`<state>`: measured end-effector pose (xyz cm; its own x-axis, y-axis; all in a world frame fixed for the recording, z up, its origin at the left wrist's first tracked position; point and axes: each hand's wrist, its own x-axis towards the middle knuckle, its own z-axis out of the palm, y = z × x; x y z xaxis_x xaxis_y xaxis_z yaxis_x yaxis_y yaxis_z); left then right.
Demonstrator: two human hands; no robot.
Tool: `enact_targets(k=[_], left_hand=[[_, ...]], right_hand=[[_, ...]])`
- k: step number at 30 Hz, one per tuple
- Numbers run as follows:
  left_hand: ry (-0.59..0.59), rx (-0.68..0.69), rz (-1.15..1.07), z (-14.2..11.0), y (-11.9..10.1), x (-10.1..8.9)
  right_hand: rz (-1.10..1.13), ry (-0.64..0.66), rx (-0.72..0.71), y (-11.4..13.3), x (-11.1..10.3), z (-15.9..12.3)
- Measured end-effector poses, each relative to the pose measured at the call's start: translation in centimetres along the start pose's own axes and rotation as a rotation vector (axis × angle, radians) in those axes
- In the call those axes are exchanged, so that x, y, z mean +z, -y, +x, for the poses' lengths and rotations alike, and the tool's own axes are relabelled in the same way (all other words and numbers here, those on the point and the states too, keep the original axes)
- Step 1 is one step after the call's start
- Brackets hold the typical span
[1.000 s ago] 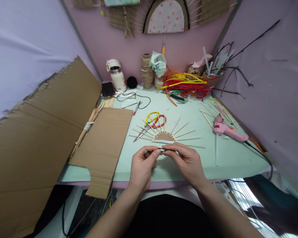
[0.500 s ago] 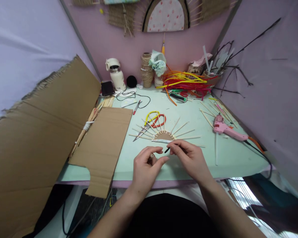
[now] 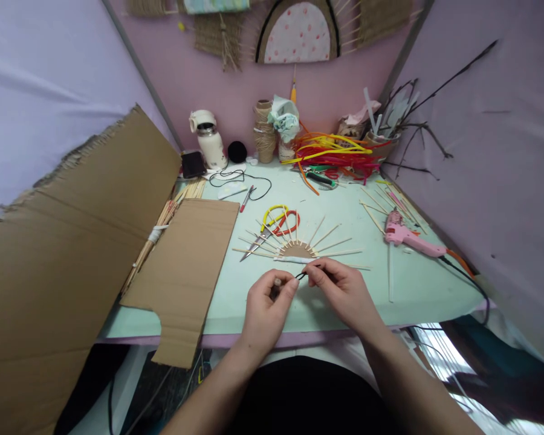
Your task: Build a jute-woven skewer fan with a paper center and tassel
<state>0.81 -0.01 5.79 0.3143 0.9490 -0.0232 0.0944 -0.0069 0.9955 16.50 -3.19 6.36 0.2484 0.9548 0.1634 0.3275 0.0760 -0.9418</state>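
Observation:
A short piece of black cord (image 3: 301, 275) spans the small gap between my two hands. My left hand (image 3: 268, 305) is closed, thumb and forefinger pinching one end of it. The other end sits in the pinched fingers of my right hand (image 3: 342, 290). Just beyond my fingertips lies a cardboard half-circle (image 3: 298, 249) with thin wooden sticks fanning out from its curved edge and a white strip along its straight edge. Scissors (image 3: 278, 222) with one yellow and one red handle rest behind it, partly under the sticks.
Flat cardboard (image 3: 188, 266) covers the table's left side, beside a bundle of sticks (image 3: 156, 232). A pink glue gun (image 3: 410, 235) lies at right. Farther back are a white bottle (image 3: 211, 145), twine (image 3: 265, 136), pliers (image 3: 321, 179) and colourful pipe cleaners (image 3: 335, 154).
My left thumb and forefinger have come together on the free end of the black cord. My right hand still pinches the cord. The whole view has shifted slightly.

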Motion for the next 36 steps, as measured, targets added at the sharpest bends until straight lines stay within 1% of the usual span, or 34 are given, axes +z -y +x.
enact_targets(k=[3,5,7,9,11,14,16,18,20,22,23,25,27,30,32,34,36], left_hand=[[0.073,-0.060,-0.101,0.0,0.3,-0.2],[0.114,-0.089,-0.146,-0.1,0.6,-0.4],[0.153,-0.093,-0.156,-0.1,0.8,-0.5],[0.199,-0.083,-0.118,-0.2,0.9,-0.6],[0.217,-0.082,-0.062,-0.2,0.9,-0.6],[0.217,-0.126,-0.024,-0.2,1.0,-0.5],[0.233,-0.143,-0.026,-0.2,1.0,-0.4],[0.235,-0.132,-0.034,-0.1,1.0,-0.3],[0.200,-0.108,-0.025,0.1,1.0,-0.3],[0.143,-0.075,-0.005,0.3,1.0,-0.4],[0.116,-0.052,0.003,0.4,1.1,-0.5],[0.073,0.008,0.010,0.6,1.2,-0.5],[0.046,0.068,0.013,0.7,1.3,-0.6],[0.035,0.108,0.021,0.7,1.4,-0.6],[0.032,0.100,0.021,0.7,1.3,-0.7],[0.020,0.087,0.022,0.7,1.3,-0.7],[0.009,0.081,0.030,0.7,1.3,-0.8]], right_hand=[[-0.020,-0.054,0.015,-0.1,-0.8,0.2],[-0.057,-0.057,0.032,-0.4,-1.6,0.4],[-0.141,0.004,0.045,-0.7,-2.3,0.6],[-0.287,0.114,0.040,-1.2,-2.9,0.6],[-0.452,0.203,0.010,-1.7,-3.2,0.4],[-0.589,0.226,-0.028,-2.1,-3.5,-0.1],[-0.605,0.193,-0.060,-2.3,-4.3,-0.2],[-0.632,0.107,-0.104,-2.7,-6.0,0.1],[-0.730,-0.047,-0.110,-3.7,-8.5,0.7],[-0.894,-0.231,-0.025,-5.2,-11.5,1.7],[-0.932,-0.273,0.027,-6.0,-13.1,2.2],[-0.985,-0.264,0.116,-7.7,-15.8,3.2],[-1.003,-0.214,0.188,-9.2,-17.8,4.1],[-0.982,-0.160,0.232,-10.5,-19.3,4.9],[-0.962,-0.132,0.237,-10.6,-19.7,4.8],[-0.878,-0.179,0.215,-10.0,-20.0,4.2],[-0.752,-0.314,0.166,-8.6,-20.2,3.0]])
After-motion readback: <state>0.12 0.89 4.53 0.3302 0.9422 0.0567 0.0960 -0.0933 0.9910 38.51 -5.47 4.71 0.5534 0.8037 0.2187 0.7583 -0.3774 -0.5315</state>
